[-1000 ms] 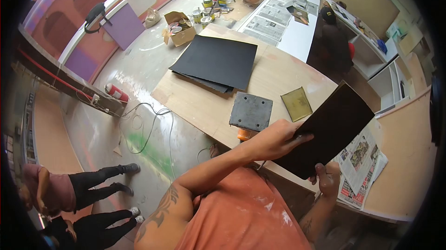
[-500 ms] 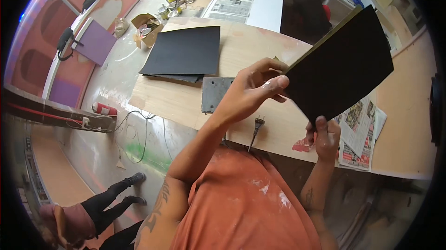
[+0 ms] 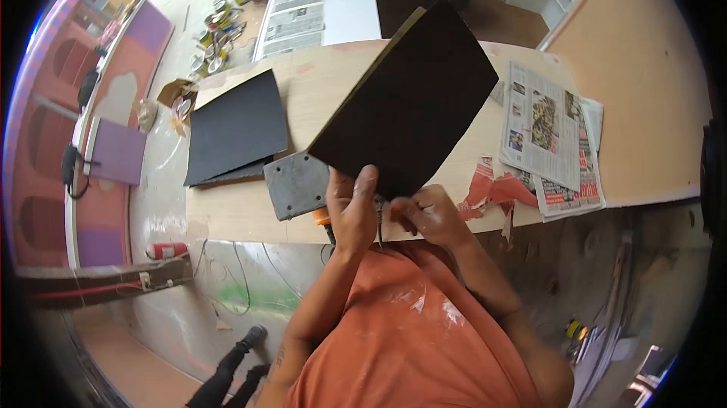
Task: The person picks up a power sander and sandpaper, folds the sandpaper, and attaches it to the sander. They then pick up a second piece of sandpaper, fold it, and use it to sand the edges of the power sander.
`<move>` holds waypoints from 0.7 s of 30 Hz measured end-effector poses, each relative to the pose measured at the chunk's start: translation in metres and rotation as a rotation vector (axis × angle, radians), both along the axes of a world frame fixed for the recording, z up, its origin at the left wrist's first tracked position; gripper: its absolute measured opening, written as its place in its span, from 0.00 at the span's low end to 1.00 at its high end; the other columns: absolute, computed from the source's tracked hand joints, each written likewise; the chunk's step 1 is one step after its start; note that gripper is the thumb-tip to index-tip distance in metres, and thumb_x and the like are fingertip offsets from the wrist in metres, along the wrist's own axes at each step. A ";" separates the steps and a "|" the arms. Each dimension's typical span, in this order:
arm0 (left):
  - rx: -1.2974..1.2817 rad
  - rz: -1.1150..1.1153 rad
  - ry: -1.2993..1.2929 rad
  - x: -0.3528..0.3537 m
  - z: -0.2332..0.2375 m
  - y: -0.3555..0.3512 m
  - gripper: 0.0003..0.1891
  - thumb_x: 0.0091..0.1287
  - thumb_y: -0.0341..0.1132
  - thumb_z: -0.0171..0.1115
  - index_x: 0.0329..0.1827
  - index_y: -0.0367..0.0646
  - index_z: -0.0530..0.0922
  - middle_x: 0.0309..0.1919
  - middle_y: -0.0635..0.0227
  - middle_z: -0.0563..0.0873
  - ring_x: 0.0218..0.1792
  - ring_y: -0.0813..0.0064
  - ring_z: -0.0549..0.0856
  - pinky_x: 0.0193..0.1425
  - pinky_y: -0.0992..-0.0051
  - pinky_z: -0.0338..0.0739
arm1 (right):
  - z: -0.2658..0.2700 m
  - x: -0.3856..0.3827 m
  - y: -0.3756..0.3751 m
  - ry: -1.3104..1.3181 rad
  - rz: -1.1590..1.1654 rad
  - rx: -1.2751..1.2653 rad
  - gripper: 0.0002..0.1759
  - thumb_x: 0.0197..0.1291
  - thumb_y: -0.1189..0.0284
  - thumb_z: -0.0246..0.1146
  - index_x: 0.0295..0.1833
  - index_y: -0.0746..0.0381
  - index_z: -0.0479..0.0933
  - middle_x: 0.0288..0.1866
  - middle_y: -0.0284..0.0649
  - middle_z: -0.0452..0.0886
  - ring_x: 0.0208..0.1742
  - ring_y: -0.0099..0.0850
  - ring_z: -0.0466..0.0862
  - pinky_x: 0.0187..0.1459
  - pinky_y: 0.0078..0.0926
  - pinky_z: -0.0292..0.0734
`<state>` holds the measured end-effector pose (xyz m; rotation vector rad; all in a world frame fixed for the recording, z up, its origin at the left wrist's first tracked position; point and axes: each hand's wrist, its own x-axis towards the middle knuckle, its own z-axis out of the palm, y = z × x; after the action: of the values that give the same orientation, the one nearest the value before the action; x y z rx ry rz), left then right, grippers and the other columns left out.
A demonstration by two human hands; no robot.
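Dark sandpaper [image 3: 416,90], seemingly several sheets with a yellowish edge, is tilted up above the bench in front of me. My left hand [image 3: 352,211] is closed on its lower left part, thumb on the dark face. At the bottom corner, my right hand [image 3: 435,215] has its fingers curled in against the sandpaper; its fingertips are slightly blurred. Left of my hands lies a sander [image 3: 295,184], grey pad facing up, with a bit of orange body showing below. More black sandpaper sheets [image 3: 238,128] are stacked at the bench's left end.
Newspapers [image 3: 541,124] and torn red scraps [image 3: 492,188] lie on the wooden bench [image 3: 318,78]. Paint cans [image 3: 216,29] stand on the floor beyond. A fire extinguisher [image 3: 166,250] is at the left. A person's legs [image 3: 235,366] show below left; other people are at the back.
My view has turned to the right. Both hands and the sandpaper have come in front of my body. My left hand has slid to the sheet's lower part, close to the right hand.
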<state>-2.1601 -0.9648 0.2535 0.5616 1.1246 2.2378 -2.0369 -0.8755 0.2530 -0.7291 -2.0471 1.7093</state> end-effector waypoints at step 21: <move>0.175 -0.022 -0.050 -0.032 0.024 -0.011 0.21 0.76 0.40 0.54 0.70 0.52 0.65 0.63 0.62 0.76 0.60 0.62 0.80 0.67 0.52 0.75 | 0.036 -0.023 0.053 0.380 0.241 -0.300 0.12 0.65 0.71 0.67 0.47 0.69 0.81 0.53 0.44 0.81 0.48 0.31 0.85 0.46 0.27 0.81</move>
<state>-2.1922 -0.9760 0.2774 0.5815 0.8998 2.3321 -2.0601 -0.8224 0.2892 -0.2143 -1.6903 2.1278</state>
